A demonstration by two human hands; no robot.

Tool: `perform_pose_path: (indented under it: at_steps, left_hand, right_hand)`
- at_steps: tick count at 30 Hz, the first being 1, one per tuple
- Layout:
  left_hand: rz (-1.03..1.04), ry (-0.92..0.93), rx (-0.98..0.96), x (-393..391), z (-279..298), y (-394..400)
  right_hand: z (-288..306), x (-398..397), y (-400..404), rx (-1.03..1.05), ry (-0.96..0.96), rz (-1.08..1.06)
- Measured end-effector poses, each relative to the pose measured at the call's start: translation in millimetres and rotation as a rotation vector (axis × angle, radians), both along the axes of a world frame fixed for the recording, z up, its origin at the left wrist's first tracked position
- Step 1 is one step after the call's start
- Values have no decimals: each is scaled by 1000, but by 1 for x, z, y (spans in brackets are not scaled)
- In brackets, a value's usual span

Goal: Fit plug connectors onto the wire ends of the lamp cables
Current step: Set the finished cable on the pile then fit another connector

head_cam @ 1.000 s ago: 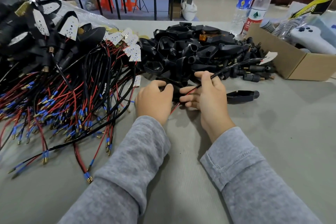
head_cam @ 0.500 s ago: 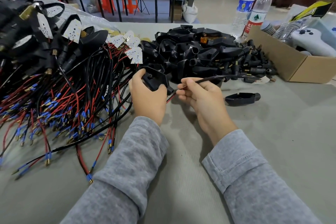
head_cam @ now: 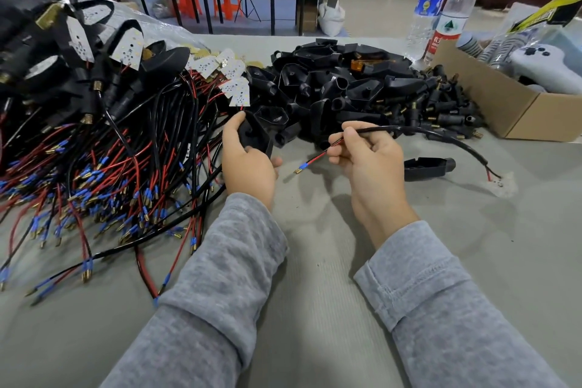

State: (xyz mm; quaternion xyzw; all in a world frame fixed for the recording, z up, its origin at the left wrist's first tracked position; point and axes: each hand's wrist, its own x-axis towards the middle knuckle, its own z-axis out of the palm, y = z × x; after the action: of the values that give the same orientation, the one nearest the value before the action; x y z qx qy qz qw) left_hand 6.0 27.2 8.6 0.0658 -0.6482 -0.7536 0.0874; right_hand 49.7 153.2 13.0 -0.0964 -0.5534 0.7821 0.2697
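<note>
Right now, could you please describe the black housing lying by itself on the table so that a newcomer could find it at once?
Start at the cardboard box on the table's right side, then look down-left to the bare grey cloth just right of the right hand. The lone black housing lies flat there, apart from the big heap of black housings behind it, with the held cable arching above it.

two hands at work: the left hand [head_cam: 248, 164] grips one black housing [head_cam: 256, 135], the right hand [head_cam: 371, 157] pinches one cable [head_cam: 409, 130]. one loose black housing [head_cam: 428, 168] lies alone on the table [head_cam: 315, 261]. two plastic bottles [head_cam: 453, 6] stand beside one cardboard box [head_cam: 504, 104]. the heap of black housings [head_cam: 346, 85] and the tangle of red and black cables [head_cam: 110, 167] are each too many to count.
</note>
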Motion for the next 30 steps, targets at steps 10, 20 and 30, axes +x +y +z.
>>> perform_pose_path:
  at_steps: [10, 20, 30]
  left_hand:
    - [-234, -1, -152, -2, 0, 6]
    - [-364, -119, 335, -1, 7, 12]
    - [-483, -52, 170, 1, 1, 13]
  right_hand:
    - [4, 1, -3, -99, 64, -8]
    - [2, -1, -1, -117, 52, -53]
    - [2, -1, 0, -150, 38, -36]
